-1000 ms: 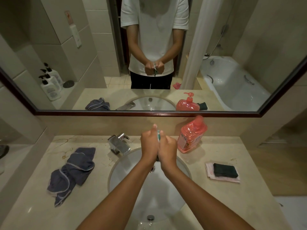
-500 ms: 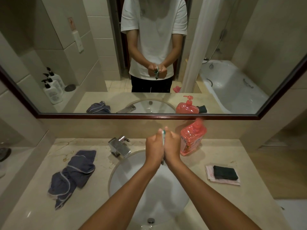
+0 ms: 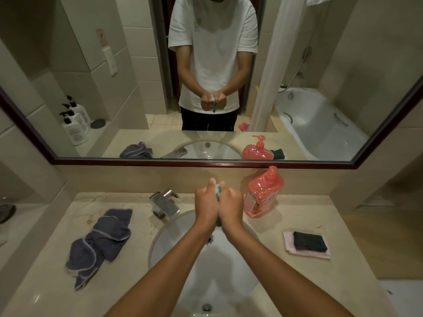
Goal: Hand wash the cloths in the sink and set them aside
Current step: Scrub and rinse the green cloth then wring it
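Note:
My left hand point(image 3: 206, 203) and my right hand point(image 3: 231, 205) are pressed together above the far side of the white sink point(image 3: 164, 243). Between them they squeeze a small teal and white cloth point(image 3: 218, 189); only its top end and a dark bit below the palms show. Both fists are curled round it. A crumpled dark blue cloth with pale trim point(image 3: 100, 242) lies on the counter left of the basin. On the right of the counter a dark folded cloth point(image 3: 309, 241) rests on a pink one point(image 3: 288, 244).
A chrome tap point(image 3: 164, 203) stands at the sink's back left. A red pump bottle of soap point(image 3: 263, 193) stands just right of my hands. The mirror point(image 3: 320, 65) hangs above the beige counter point(image 3: 286, 282) and reflects the person. The drain point(image 3: 206, 307) is near the front.
My hands have drifted slightly right and farther from me while still wringing the small cloth. The view has tilted a little, otherwise nothing on the counter moved.

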`<state>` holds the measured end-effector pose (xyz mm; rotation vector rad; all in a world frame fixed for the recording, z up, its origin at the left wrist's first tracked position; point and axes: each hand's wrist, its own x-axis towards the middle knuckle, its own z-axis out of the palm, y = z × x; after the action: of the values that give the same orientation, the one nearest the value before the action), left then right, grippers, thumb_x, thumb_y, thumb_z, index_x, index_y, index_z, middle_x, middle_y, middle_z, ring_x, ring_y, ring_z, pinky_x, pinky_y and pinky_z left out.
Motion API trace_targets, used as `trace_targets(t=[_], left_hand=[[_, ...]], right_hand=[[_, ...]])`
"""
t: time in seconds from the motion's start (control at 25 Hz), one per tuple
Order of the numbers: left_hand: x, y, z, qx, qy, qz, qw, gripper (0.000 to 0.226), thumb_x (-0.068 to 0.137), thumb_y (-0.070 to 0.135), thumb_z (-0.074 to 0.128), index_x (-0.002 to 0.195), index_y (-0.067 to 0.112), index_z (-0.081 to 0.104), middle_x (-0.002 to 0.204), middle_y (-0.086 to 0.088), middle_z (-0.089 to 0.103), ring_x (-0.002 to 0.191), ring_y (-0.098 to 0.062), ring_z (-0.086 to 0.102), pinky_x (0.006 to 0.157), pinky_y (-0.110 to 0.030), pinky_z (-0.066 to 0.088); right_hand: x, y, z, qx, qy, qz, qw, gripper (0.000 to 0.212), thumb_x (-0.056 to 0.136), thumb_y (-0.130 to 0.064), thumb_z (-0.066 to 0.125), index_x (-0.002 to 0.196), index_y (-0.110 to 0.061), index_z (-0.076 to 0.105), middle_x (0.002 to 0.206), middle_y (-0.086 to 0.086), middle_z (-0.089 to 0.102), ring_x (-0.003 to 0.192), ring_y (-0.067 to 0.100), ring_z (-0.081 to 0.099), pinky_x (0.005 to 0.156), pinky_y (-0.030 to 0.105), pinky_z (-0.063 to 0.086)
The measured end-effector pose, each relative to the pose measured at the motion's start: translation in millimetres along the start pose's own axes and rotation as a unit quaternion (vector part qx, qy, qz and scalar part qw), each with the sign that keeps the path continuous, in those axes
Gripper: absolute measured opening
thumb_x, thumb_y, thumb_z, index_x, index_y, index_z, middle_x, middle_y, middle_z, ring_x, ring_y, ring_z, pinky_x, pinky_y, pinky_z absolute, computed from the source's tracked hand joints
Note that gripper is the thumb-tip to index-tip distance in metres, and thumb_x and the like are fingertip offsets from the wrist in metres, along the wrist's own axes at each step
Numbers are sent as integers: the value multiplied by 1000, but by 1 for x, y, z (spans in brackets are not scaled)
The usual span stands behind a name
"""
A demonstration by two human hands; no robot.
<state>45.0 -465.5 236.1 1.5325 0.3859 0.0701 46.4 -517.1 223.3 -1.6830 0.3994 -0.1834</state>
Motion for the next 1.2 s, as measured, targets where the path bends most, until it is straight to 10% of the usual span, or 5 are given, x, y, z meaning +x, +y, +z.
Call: trace_targets(t=[1.2], left_hand=[[3, -4, 0, -5, 8, -22, 1000, 53, 105, 31, 47, 56, 14, 53, 48, 3, 53, 43, -8, 48, 47, -24, 38]], right_hand=[[-8, 2, 2, 3, 9, -4, 1000, 52, 103, -26, 49, 56, -6, 56, 49, -2, 56, 45, 8, 50, 47, 27, 38]])
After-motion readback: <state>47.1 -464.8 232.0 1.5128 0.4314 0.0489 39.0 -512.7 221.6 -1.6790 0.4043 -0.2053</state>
